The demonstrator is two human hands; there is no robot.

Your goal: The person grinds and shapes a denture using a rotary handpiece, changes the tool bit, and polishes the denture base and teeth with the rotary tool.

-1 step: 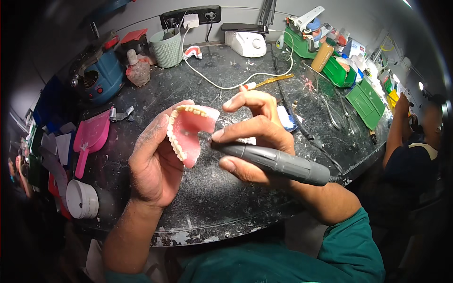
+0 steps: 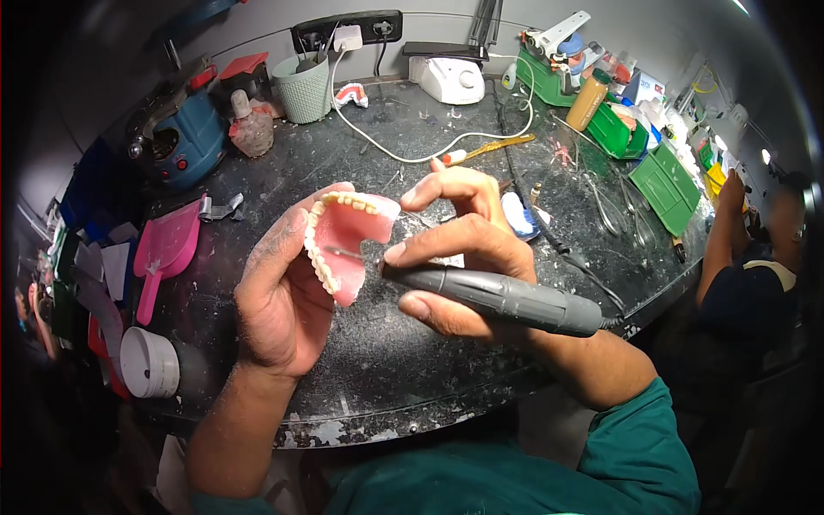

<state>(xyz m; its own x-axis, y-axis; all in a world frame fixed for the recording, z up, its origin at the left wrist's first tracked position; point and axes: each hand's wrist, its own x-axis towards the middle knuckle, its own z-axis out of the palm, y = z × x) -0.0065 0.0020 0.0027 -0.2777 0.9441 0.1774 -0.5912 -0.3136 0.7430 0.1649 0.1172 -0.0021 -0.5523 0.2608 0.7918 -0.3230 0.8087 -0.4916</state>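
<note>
Here left hand (image 2: 279,300) cupped around a pink denture (image 2: 343,245) with a row of pale teeth, fingers curled behind it, held up over the dark speckled bench (image 2: 386,378) – right hand (image 2: 459,257) closed in a pen grip on a grey rotary handpiece (image 2: 506,299), its thin bur touching the denture's inner pink face. Handpiece cable runs off right. Pink scoop (image 2: 163,249) lies on bench left, well apart – another person's arm (image 2: 725,227) at far right edge

Probably dental lab, denture (image 2: 343,245), cluttered workbench (image 2: 403,360)
</note>
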